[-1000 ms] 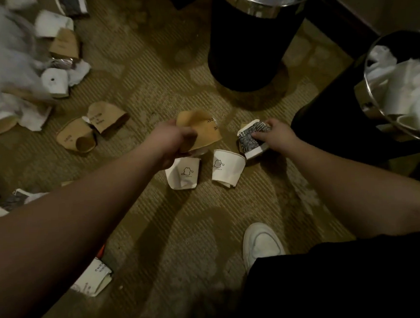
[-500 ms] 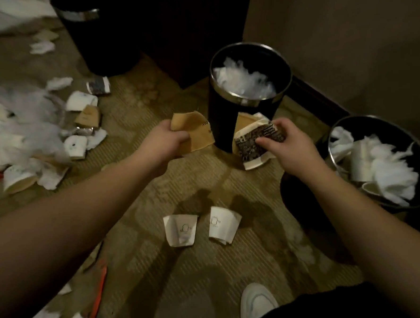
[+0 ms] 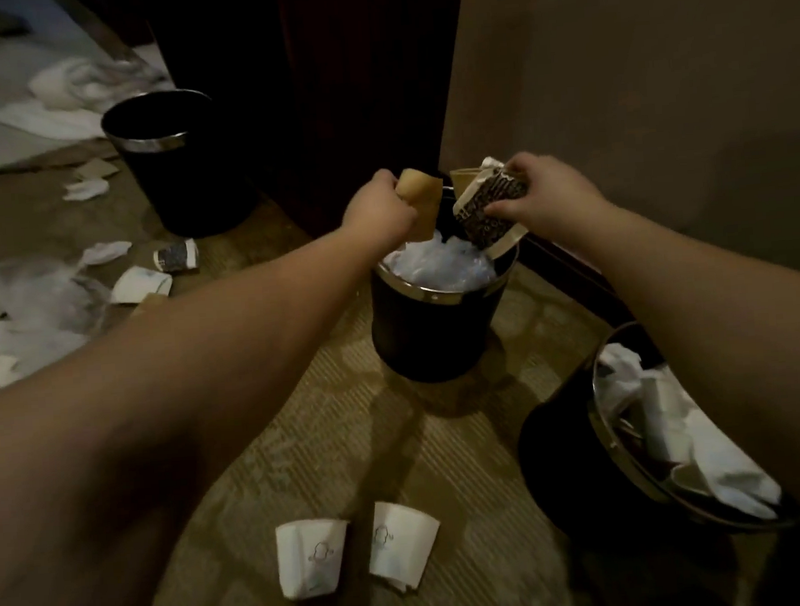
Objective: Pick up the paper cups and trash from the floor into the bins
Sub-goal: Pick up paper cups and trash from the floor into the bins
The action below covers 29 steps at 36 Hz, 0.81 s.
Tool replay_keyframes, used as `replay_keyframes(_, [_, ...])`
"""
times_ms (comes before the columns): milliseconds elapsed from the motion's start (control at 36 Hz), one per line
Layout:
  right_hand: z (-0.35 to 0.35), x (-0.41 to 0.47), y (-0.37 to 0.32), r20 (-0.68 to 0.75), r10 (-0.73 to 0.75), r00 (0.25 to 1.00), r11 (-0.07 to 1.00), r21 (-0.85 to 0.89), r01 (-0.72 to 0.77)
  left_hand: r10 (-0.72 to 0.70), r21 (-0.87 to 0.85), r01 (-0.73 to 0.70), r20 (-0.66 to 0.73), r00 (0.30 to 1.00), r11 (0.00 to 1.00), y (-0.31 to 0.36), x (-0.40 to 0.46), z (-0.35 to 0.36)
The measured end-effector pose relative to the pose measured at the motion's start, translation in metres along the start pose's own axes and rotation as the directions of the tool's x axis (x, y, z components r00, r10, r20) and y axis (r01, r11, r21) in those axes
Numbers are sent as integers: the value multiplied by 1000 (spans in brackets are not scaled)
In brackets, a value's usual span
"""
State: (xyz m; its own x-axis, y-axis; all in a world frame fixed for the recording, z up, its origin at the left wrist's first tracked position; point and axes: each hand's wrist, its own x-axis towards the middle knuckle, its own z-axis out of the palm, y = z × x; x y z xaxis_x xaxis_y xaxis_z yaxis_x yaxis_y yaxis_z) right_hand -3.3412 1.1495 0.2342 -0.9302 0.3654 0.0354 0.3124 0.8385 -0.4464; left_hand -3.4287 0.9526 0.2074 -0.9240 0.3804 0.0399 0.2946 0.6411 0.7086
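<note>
Left to right, risks from here:

Far-left bin (image 3: 163, 144) at 10 o'clock looks empty, with tissue and flattened cups (image 3: 139, 283) strewn on the floor around 9 o'clock. That's the bulk of the remaining work and none of it is near a hand.

Left hand (image 3: 378, 210) has its fingers curled tight round a crushed brown cup (image 3: 422, 198), held over the 11 o'clock edge of the middle bin (image 3: 437, 333). The cup sits close to the rim line, so if released now it may clip the chrome rim and drop outside.

The middle bin is already heaped with white tissue (image 3: 443, 267) up to the rim. More cups on top will probably slide off or bounce out; it needs a press down, or the load goes to another bin.

Right hand (image 3: 541, 195) pinches a dark patterned cup with brown cups (image 3: 490, 208) stacked behind; the lowest edge hangs over the 1 o'clock rim. The stack is loose and fanned, so one piece could spill behind the bin against the wall.

Two white cups (image 3: 357, 556) lie flat at 6 o'clock, right underfoot, easy to step on.

Right bin (image 3: 604, 454) at 4 o'clock is also nearly full.
</note>
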Motion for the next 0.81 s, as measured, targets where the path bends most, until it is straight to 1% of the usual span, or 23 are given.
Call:
replay_keyframes(111, [14, 27, 9, 40, -6, 999, 996, -84, 9, -21, 143, 20, 8, 1000, 990, -1, 17, 26])
replay_keyframes(222, [37, 44, 12, 109, -50, 993, 973, -221, 73, 12, 231, -14, 11, 1000, 973, -11, 25, 47])
replay_keyframes(278, [50, 50, 14, 162, -48, 986, 950, -298, 96, 8, 278, -18, 36, 999, 960, -19, 27, 53])
replay_keyframes(361, [67, 54, 15, 253, -76, 965, 892, -416, 179, -79, 391, 4, 174, 982, 920, -23, 32, 61])
replay_keyframes(444, [82, 57, 20, 344, -75, 936, 823, -509, 252, -132, 521, -85, 366, 921, 849, -16, 32, 64])
replay_keyframes(528, [97, 62, 24, 452, -23, 891, 795, -532, 291, -199, 578, -122, 461, 864, 807, -6, 30, 63])
replay_keyframes(611, [105, 65, 21, 553, 64, 831, 803, -523, 286, -243, 572, -119, 516, 821, 812, -6, 33, 60])
replay_keyframes(667, [106, 67, 20, 579, 100, 809, 816, -513, 265, -243, 571, -141, 543, 804, 809, -4, 34, 56])
replay_keyframes(694, [106, 69, 20, 580, 97, 808, 823, -503, 263, -226, 570, -168, 555, 801, 804, -2, 33, 52])
replay_keyframes(750, [102, 71, 22, 555, 44, 831, 829, -484, 279, -171, 564, -218, 556, 813, 797, -2, 34, 45])
replay_keyframes(806, [93, 71, 24, 516, -4, 857, 828, -478, 292, -131, 543, -225, 539, 832, 809, -6, 36, 38])
